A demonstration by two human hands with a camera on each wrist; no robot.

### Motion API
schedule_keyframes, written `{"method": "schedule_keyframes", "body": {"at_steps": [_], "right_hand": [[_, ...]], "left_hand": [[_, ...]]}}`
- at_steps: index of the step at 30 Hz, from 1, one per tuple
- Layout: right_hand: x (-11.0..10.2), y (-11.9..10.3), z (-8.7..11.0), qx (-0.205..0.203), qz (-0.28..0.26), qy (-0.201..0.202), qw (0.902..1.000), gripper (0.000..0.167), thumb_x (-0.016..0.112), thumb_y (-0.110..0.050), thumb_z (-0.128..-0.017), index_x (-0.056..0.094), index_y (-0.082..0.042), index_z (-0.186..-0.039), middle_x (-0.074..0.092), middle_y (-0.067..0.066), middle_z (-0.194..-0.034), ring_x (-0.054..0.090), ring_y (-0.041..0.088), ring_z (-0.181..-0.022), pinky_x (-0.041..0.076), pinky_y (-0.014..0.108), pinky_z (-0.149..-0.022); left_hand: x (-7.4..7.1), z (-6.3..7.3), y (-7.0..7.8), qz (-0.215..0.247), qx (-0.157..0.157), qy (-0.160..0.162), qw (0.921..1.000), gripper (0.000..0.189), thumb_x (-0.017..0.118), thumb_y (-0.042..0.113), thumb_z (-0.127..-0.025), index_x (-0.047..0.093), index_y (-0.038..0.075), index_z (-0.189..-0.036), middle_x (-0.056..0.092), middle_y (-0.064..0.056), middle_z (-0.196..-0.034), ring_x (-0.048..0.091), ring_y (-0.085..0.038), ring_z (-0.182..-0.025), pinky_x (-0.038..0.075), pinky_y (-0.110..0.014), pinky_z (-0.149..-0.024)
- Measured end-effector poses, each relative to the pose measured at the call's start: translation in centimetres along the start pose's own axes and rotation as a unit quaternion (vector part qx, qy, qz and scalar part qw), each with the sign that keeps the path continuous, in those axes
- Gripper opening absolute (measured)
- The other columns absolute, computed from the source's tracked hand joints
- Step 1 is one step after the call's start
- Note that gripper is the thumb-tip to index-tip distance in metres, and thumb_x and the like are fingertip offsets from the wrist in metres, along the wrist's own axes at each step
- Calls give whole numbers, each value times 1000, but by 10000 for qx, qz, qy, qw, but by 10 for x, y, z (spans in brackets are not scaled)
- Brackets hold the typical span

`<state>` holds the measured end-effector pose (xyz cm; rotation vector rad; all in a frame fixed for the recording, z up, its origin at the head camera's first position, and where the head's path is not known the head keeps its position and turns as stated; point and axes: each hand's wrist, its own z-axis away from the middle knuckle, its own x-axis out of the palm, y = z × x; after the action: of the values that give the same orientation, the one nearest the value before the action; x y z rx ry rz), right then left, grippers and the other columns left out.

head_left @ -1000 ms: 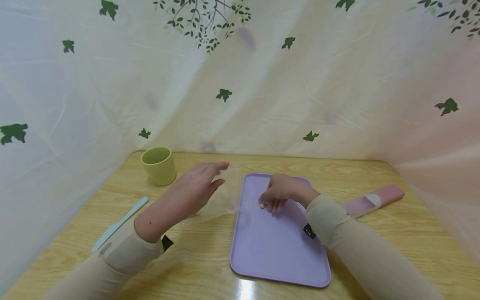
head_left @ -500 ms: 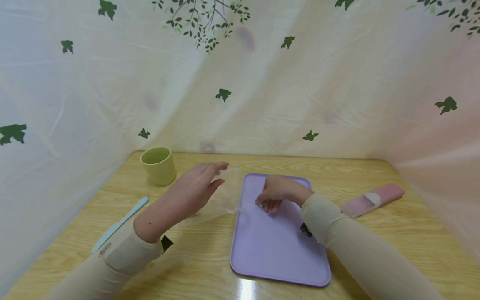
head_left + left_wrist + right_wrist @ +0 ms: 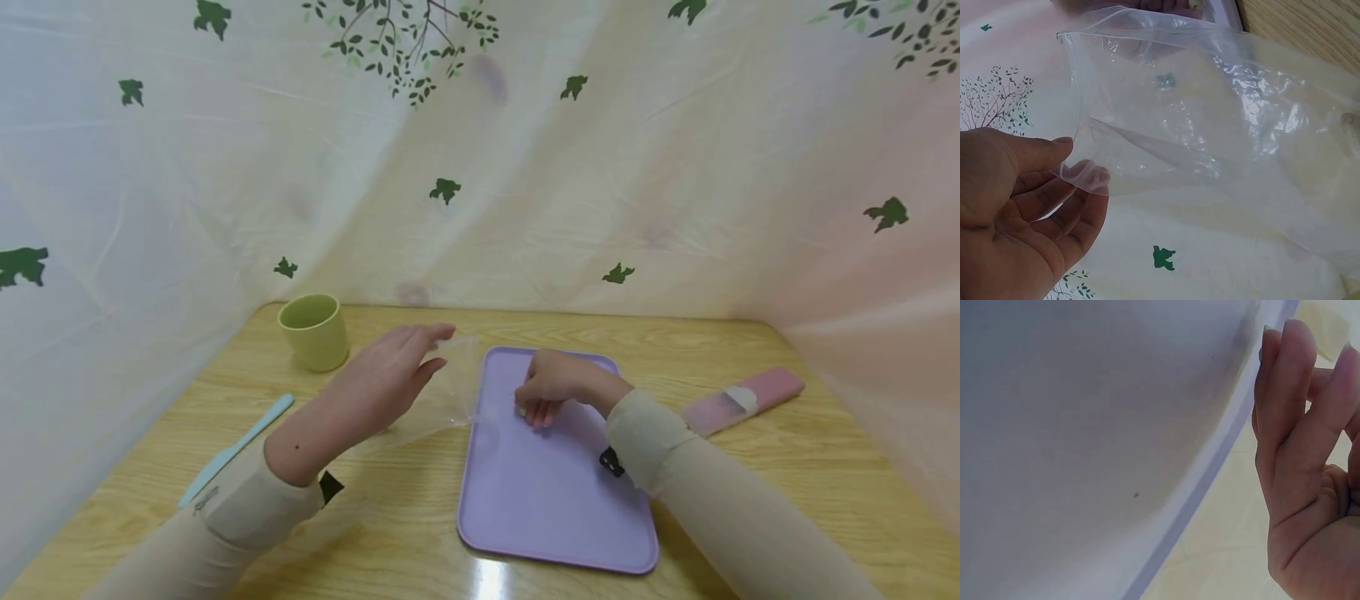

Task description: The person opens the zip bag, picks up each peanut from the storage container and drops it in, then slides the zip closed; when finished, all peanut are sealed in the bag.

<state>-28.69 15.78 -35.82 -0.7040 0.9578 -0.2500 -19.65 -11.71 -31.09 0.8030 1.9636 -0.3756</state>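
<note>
My left hand (image 3: 382, 371) pinches the corner of a clear zip bag (image 3: 1166, 119) at its zip end, between thumb and fingers. The bag stretches toward the purple tray (image 3: 555, 517), its end overlapping the tray's left rim in the head view. Inside the bag, a small tan lump (image 3: 1351, 130) shows at the right edge of the left wrist view. Over the upper part of the tray, my right hand (image 3: 551, 387) has its fingers bent down around a small pale piece (image 3: 1195, 5), mostly hidden by the fingertips; its kind is unclear.
A yellow-green cup (image 3: 315, 333) stands at the back left. Nearer lies a light blue spatula-like utensil (image 3: 236, 450), beside my left forearm. Right of the tray rests a flat pink packet (image 3: 742, 402). A leaf-patterned cloth (image 3: 525, 208) hangs behind the wooden table.
My right hand has shifted slightly left over the tray, and the pale piece has become less visible under its fingers. My left hand holds the bag nearly still.
</note>
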Motion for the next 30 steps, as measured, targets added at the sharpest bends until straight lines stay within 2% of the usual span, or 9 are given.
{"method": "schedule_keyframes", "body": {"at_steps": [8,15,23,30], "right_hand": [[-14,1,19,-180,-307,91,9993,20,72,-24,-95,78,-6,-89,80,7,-76,73,13,-60,64,28,-63],[-25,-22,41,-642,-640,123,9958,24,71,-26,-97,78,-3,-98,81,8,-85,77,17,-71,66,32,-67],[-15,-52,51,-946,-686,-7,9931,22,73,-28,-99,77,-6,-100,82,9,-91,79,22,-77,68,37,-69],[-4,-62,52,-1020,-646,68,9927,21,72,-28,-100,76,-7,-98,82,14,-96,79,23,-77,68,38,-68]], "left_hand": [[2,0,-1,11,109,104,9999,45,70,11,-104,56,1,-145,72,-14,-137,72,-32,-124,62,-48,-105],[1,-1,-1,18,74,76,9999,45,71,12,-104,56,2,-145,72,-13,-138,71,-32,-126,61,-48,-106],[0,-2,-1,-40,-7,21,10000,44,70,12,-104,56,3,-145,73,-13,-136,73,-31,-122,63,-47,-101],[1,-2,-1,-71,110,169,9998,42,71,11,-103,58,2,-143,74,-14,-134,73,-32,-119,63,-48,-99]]}}
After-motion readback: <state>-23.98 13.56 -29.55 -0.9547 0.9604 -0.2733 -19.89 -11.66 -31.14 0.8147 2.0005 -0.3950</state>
